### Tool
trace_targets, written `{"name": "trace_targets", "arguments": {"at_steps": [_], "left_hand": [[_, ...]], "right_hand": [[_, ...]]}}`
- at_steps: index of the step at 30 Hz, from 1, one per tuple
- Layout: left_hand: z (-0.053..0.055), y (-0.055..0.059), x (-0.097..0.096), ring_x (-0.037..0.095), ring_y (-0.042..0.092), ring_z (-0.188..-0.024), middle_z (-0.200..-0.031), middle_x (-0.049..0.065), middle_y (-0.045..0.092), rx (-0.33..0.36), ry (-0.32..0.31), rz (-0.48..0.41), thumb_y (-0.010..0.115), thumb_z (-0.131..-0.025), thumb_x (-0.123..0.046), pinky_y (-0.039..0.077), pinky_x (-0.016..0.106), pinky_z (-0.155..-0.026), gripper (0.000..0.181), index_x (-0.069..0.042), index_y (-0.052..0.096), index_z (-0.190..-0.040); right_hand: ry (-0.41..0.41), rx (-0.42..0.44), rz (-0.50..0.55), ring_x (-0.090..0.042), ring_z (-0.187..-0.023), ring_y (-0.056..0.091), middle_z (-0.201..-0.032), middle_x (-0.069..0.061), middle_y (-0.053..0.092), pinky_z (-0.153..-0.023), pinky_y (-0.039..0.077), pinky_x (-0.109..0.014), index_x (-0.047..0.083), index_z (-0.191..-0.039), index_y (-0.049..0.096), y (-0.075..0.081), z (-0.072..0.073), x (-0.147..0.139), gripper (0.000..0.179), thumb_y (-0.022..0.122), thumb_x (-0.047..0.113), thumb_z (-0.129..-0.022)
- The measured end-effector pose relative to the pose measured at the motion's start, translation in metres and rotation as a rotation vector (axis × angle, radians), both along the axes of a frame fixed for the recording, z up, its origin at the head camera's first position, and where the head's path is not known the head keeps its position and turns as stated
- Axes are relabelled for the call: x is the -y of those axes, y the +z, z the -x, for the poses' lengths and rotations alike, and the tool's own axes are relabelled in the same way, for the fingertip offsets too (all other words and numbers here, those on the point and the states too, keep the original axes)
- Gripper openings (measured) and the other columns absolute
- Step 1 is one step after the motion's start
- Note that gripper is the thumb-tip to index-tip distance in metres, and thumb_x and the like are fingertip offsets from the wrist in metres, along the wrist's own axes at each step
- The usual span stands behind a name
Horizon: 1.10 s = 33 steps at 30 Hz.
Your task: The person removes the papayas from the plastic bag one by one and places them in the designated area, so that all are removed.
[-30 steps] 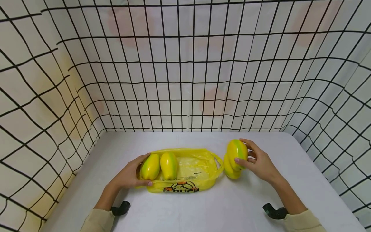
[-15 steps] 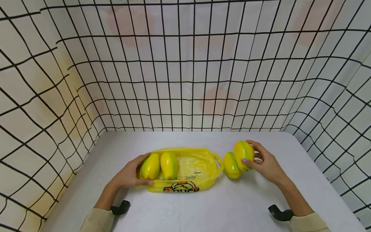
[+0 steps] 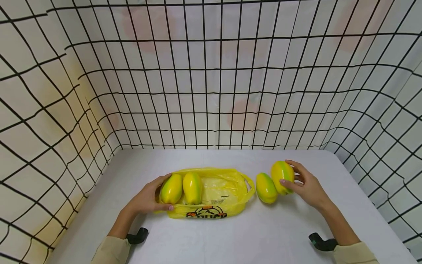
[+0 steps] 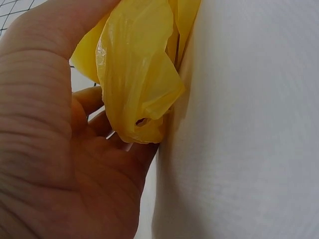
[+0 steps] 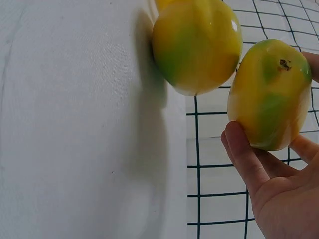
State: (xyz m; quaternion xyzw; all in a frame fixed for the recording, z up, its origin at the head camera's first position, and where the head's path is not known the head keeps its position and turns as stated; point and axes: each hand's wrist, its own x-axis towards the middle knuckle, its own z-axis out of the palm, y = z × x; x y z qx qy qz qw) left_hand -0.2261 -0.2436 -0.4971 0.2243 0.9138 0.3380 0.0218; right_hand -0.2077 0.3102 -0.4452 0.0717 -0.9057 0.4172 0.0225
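Observation:
My right hand grips a yellow-green papaya between thumb and fingers. In the right wrist view this papaya shows its stem mark and is raised off the white surface. Just left of it, a second papaya lies on the table beside the bag's right handle. My left hand holds the left end of a yellow plastic bag, thumb along the front edge and fingers at the back. Two papayas lie side by side in the bag's left part. Crumpled bag plastic fills the left palm.
The bag and fruit are on a white table. Black grid netting stands behind it and along both sides. A black curved piece sits at the left wrist, and a similar black piece at the right wrist.
My right hand has moved to the right with its papaya, uncovering more of the papaya on the table. The left hand and the bag have stayed in place.

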Motion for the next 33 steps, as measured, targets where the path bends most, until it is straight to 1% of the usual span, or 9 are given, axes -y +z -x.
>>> {"name": "trace_targets", "arguments": {"at_steps": [4, 6, 12, 15, 19, 24, 31, 33], "left_hand": [[0.0, 0.001, 0.0, 0.037, 0.05, -0.142, -0.16, 0.011, 0.044, 0.001, 0.001, 0.002, 0.089, -0.068, -0.061, 0.038, 0.066, -0.116, 0.118, -0.013, 0.033, -0.161], [0.0, 0.001, 0.0, 0.036, 0.049, -0.142, -0.161, 0.011, 0.044, 0.002, 0.003, 0.006, 0.089, -0.068, -0.061, 0.038, 0.066, -0.116, 0.119, -0.014, 0.033, -0.161], [-0.001, 0.001, 0.0, 0.037, 0.049, -0.142, -0.16, 0.012, 0.044, 0.013, 0.015, 0.013, 0.09, -0.068, -0.06, 0.037, 0.066, -0.117, 0.119, -0.013, 0.033, -0.161], [-0.002, 0.001, -0.002, 0.038, 0.047, -0.144, -0.161, 0.012, 0.044, 0.023, 0.025, 0.014, 0.09, -0.068, -0.06, 0.035, 0.067, -0.117, 0.119, -0.013, 0.033, -0.161], [-0.001, 0.001, -0.005, 0.037, 0.045, -0.146, -0.162, 0.01, 0.043, 0.033, 0.035, 0.017, 0.09, -0.067, -0.061, 0.034, 0.066, -0.119, 0.119, -0.015, 0.033, -0.161], [-0.001, 0.001, -0.005, 0.037, 0.046, -0.145, -0.162, 0.01, 0.044, 0.028, 0.04, 0.027, 0.089, -0.066, -0.062, 0.035, 0.066, -0.118, 0.12, -0.015, 0.034, -0.161], [-0.001, 0.001, -0.003, 0.037, 0.047, -0.145, -0.161, 0.01, 0.044, 0.022, 0.042, 0.038, 0.088, -0.067, -0.062, 0.035, 0.067, -0.118, 0.118, -0.016, 0.033, -0.161], [-0.001, 0.001, -0.003, 0.037, 0.047, -0.145, -0.161, 0.01, 0.044, 0.022, 0.044, 0.038, 0.089, -0.068, -0.061, 0.035, 0.067, -0.118, 0.118, -0.016, 0.033, -0.161]], "right_hand": [[0.001, 0.008, -0.005, -0.043, -0.125, 0.057, -0.153, -0.025, 0.045, -0.089, 0.056, -0.033, 0.02, -0.161, 0.032, -0.002, 0.001, -0.004, 0.076, 0.069, 0.043, -0.099], [0.007, 0.011, -0.004, -0.044, -0.124, 0.057, -0.152, -0.026, 0.045, -0.089, 0.056, -0.037, 0.019, -0.161, 0.032, -0.004, 0.002, -0.006, 0.075, 0.069, 0.041, -0.099], [0.015, 0.047, -0.005, -0.045, -0.124, 0.057, -0.151, -0.025, 0.046, -0.089, 0.056, -0.041, 0.018, -0.161, 0.032, -0.011, 0.004, -0.009, 0.076, 0.068, 0.042, -0.099], [0.003, 0.069, -0.014, -0.045, -0.125, 0.056, -0.15, -0.025, 0.046, -0.09, 0.056, -0.043, 0.019, -0.161, 0.032, -0.013, 0.003, -0.012, 0.076, 0.068, 0.044, -0.099], [-0.008, 0.081, -0.036, -0.045, -0.124, 0.056, -0.149, -0.026, 0.046, -0.089, 0.057, -0.046, 0.018, -0.161, 0.031, -0.016, 0.002, -0.016, 0.076, 0.068, 0.043, -0.099], [0.001, 0.085, -0.052, -0.045, -0.123, 0.057, -0.151, -0.027, 0.045, -0.09, 0.057, -0.049, 0.018, -0.162, 0.031, -0.023, 0.005, -0.018, 0.076, 0.068, 0.042, -0.099], [0.002, 0.12, -0.059, -0.048, -0.126, 0.055, -0.153, -0.029, 0.043, -0.094, 0.055, -0.061, 0.019, -0.162, 0.03, -0.027, 0.007, -0.017, 0.078, 0.067, 0.046, -0.099], [0.002, 0.131, -0.063, -0.048, -0.127, 0.054, -0.154, -0.03, 0.042, -0.095, 0.054, -0.062, 0.018, -0.162, 0.029, -0.028, 0.007, -0.016, 0.079, 0.066, 0.048, -0.099]]}}
